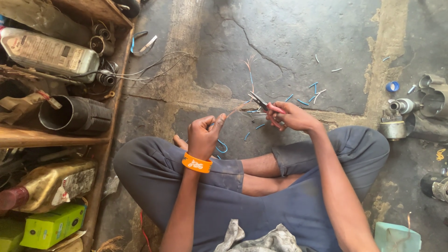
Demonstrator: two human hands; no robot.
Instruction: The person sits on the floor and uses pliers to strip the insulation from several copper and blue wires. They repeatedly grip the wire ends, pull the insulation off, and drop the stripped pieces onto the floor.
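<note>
My left hand (204, 134), with an orange wristband (196, 163) on the wrist, pinches a thin wire (250, 77) between thumb and fingers. The wire runs up and right and ends in frayed copper strands. My right hand (293, 116) grips red-handled pliers (262, 103), whose jaws sit on the wire just right of my left hand. Both hands hover over my crossed legs in grey trousers (354, 144). Short blue and white bits of wire insulation (310, 93) lie scattered on the cracked concrete floor beyond my hands.
A wooden shelf (56, 139) at the left holds a grey oil can (46, 53), a black ribbed hose (74, 114), a golden jug (51, 184) and a green box (51, 227). Metal motor parts (401, 116) lie at the right. A rag (261, 240) rests on my lap.
</note>
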